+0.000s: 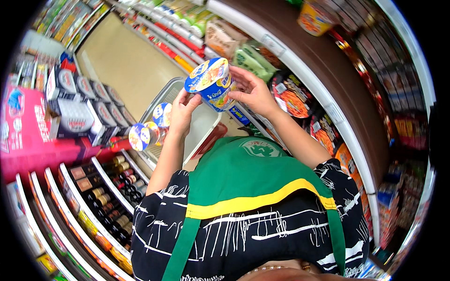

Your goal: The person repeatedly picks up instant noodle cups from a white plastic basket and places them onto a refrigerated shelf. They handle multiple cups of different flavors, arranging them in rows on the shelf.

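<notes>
Cup (212,83): a round noodle cup, tapered toward its base, with a flat foil-like lid in blue and yellow and glossy blue sides; it is tilted, lid turned up and to the left.
Where the cup is: held up in the air in front of the chest, above the basket, between both hands.
Left hand (182,111): fingers bent loosely round the lower left side of the cup, thumb and fingertips touching its wall near the base; the grip is part open, not a fist.
Right hand (252,90): fingers spread and curved, tips pressed to the right side of the cup under the lid rim; the palm stands clear of it.
Cup against the fingers: it sits between the two sets of fingertips, the left below and left of it, the right beside it on the right.
Basket (164,96): pale grey plastic, with a grid-like wall and rounded rim, below the hands.
Other cups (151,130): two or three of the same round blue and yellow kind, lying at the basket's left edge, just left of the left wrist.
Apron (243,178): smooth green cloth with a yellow band, over a black top with white lines.
Shelves (304,100): on the right, crinkled noodle packets in black, orange and green; at lower left, rows of small dark bottles (110,196) with gold caps.
Floor (126,61): plain beige, smooth.
</notes>
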Motion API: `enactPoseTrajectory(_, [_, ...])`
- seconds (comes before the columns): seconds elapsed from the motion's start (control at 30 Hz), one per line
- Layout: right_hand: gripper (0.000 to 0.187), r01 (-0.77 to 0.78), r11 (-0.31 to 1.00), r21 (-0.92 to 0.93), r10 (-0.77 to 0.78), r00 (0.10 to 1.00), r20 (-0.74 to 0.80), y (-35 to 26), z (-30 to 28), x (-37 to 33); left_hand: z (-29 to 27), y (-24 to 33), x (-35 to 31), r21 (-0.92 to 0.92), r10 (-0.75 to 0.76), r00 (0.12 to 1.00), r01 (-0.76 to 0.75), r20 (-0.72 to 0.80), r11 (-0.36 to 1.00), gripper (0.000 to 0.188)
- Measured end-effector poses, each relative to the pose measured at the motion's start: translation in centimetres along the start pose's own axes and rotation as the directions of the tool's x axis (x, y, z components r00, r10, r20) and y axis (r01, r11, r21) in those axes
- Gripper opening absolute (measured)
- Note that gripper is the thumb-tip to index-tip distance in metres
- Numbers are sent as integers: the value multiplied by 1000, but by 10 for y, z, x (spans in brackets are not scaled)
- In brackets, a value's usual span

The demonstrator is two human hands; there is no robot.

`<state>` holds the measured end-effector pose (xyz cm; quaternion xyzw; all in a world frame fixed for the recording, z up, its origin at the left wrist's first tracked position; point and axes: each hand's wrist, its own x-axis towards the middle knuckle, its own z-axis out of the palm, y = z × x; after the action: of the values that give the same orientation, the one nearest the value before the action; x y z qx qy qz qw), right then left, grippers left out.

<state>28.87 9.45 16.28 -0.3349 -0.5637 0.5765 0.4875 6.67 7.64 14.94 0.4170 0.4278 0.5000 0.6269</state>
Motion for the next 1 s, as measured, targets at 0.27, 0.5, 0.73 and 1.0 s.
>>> enactPoseTrajectory(0.27, [74,139,953,-270,-238,894,-381,-69,-46,-87,113,15,24,-93,109,917,-79,383,993,59])
enactPoseTrajectory(0.5, [78,100,845,-526,-465,624,-628,-111,-94,-183,252,29,7,-18,87,690,-108,719,994,76])
enactPoseTrajectory(0.73, [73,-110,763,-637,-579,323,-749,-132,-132,-276,375,4,-8,29,88,389,-285,917,958,81])
enactPoseTrajectory(1.0, [72,-321,693,-646,-615,204,-761,-137,-167,-321,456,-41,-10,32,48,236,-323,971,946,87])
